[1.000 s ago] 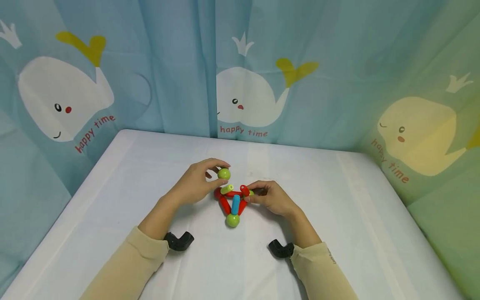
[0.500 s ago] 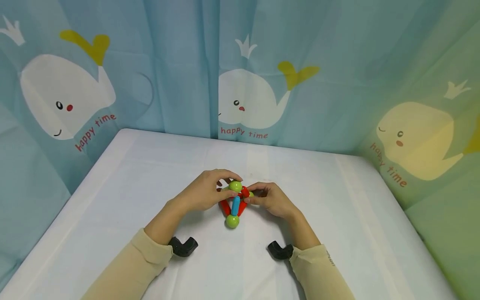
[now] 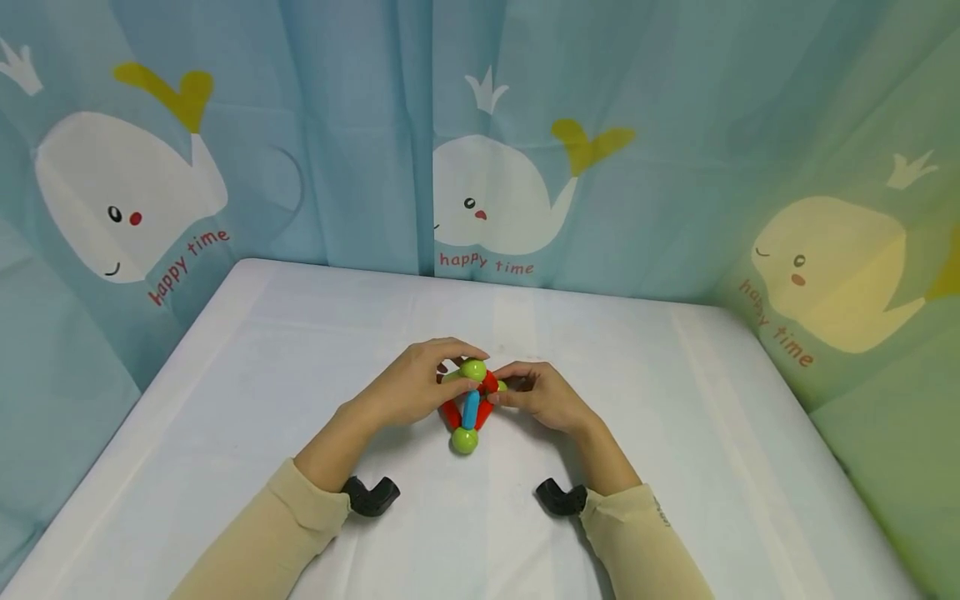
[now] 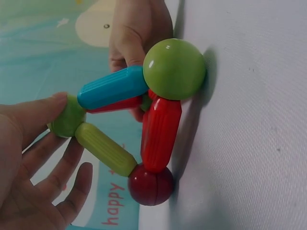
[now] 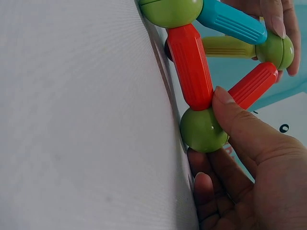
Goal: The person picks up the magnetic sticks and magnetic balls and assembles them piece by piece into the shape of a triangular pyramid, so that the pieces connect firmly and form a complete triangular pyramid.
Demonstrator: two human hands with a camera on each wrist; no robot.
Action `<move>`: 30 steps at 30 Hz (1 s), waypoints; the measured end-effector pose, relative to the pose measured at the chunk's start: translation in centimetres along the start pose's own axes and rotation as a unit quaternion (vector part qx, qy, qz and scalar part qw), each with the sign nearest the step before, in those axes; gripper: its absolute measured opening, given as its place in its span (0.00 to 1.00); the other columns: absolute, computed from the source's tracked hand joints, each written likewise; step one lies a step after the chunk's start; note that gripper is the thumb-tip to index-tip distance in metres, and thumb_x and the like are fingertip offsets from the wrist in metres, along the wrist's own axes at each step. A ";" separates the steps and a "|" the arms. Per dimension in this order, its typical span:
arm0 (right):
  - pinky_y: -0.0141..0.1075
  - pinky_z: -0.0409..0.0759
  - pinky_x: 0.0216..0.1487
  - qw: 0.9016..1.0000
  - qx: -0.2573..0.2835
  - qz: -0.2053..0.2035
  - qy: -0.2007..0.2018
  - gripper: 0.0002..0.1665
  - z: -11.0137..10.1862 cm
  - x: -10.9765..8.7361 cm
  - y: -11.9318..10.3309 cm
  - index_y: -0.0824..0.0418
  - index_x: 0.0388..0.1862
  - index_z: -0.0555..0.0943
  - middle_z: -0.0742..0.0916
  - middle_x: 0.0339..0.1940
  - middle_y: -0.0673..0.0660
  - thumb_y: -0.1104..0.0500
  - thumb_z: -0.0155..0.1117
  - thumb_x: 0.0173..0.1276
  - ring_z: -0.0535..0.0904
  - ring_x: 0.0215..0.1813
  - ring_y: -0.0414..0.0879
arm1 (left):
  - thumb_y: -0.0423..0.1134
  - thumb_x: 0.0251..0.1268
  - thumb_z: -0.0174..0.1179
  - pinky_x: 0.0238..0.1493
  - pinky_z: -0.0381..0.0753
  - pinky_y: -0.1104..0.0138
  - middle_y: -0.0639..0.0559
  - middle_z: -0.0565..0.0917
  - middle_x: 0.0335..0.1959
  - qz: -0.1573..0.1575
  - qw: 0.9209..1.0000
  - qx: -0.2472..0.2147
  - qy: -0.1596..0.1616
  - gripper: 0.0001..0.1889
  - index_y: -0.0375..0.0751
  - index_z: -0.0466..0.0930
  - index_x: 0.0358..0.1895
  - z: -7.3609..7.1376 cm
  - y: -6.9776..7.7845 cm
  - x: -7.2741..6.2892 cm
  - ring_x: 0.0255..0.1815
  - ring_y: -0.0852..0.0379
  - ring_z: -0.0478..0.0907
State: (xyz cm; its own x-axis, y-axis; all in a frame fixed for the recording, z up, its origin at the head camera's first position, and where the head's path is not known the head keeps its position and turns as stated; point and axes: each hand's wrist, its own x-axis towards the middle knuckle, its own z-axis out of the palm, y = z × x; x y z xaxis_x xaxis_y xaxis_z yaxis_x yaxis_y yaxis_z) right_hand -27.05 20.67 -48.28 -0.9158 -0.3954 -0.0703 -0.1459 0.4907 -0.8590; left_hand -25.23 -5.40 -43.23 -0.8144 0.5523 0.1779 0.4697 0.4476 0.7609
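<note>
A small pyramid of coloured rods and balls stands on the table. At its top, my left hand [image 3: 408, 383] pinches a green ball [image 4: 67, 117] between thumb and fingers. A blue rod [image 4: 112, 88], a yellow-green rod [image 4: 106, 149] and a red rod [image 5: 254, 85] rise to this ball, their ends at its surface. Low at the right corner, my right hand [image 3: 551, 398] grips another green ball [image 5: 204, 129], its thumb by the red rods. The near corner is a green ball [image 4: 174, 69]; the left one is a dark red ball [image 4: 151, 186], hidden by my left hand in the head view.
The pyramid sits mid-way on a table [image 3: 675, 417] with a white cloth. A blue-green curtain [image 3: 360, 167] with whale prints hangs behind and along both sides. A black curved piece [image 3: 372, 497] sticks out at the left cuff, and another black piece [image 3: 561, 498] at the right cuff.
My left hand has brought the green ball rightward and down from beside the pyramid onto the rods' upper ends, which now lean in to it. My right hand has stayed at its corner.
</note>
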 end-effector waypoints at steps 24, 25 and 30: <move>0.37 0.76 0.42 1.000 -0.008 0.009 0.003 0.16 -0.2 0.1 0.0 0.50 0.52 0.89 0.90 0.47 0.51 0.53 0.77 0.65 0.78 0.45 0.50 | 0.39 0.71 0.68 0.58 0.84 0.58 0.62 0.83 0.60 0.014 0.999 -0.012 -0.030 0.19 0.52 0.83 0.63 0.0 0.2 0.0 0.57 0.60 0.79; 0.37 0.76 0.43 1.000 -0.003 0.009 0.002 0.16 -0.1 0.1 0.1 0.50 0.52 0.89 0.90 0.47 0.51 0.53 0.77 0.65 0.78 0.46 0.50 | 0.39 0.71 0.68 0.58 0.84 0.58 0.62 0.83 0.60 0.014 0.999 -0.013 -0.031 0.19 0.52 0.83 0.63 0.1 0.2 0.0 0.57 0.60 0.79; 0.38 0.78 0.46 0.999 0.031 -0.007 -0.009 0.17 0.0 0.1 0.4 0.52 0.54 0.89 0.90 0.51 0.54 0.56 0.77 0.66 0.80 0.51 0.52 | 0.39 0.71 0.68 0.58 0.84 0.57 0.62 0.83 0.59 0.018 0.999 -0.015 -0.031 0.18 0.53 0.83 0.62 0.2 -0.1 0.0 0.58 0.61 0.79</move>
State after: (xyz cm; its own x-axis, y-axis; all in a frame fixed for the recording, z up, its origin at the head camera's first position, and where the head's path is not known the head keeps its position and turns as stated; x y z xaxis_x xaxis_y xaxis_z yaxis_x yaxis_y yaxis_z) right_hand -27.25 20.85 -48.61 -0.9067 -0.4164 -0.0675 -0.1343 0.4367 -0.8895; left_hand -25.17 -5.31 -43.46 -0.7742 0.6107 0.1667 0.4866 0.4057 0.7737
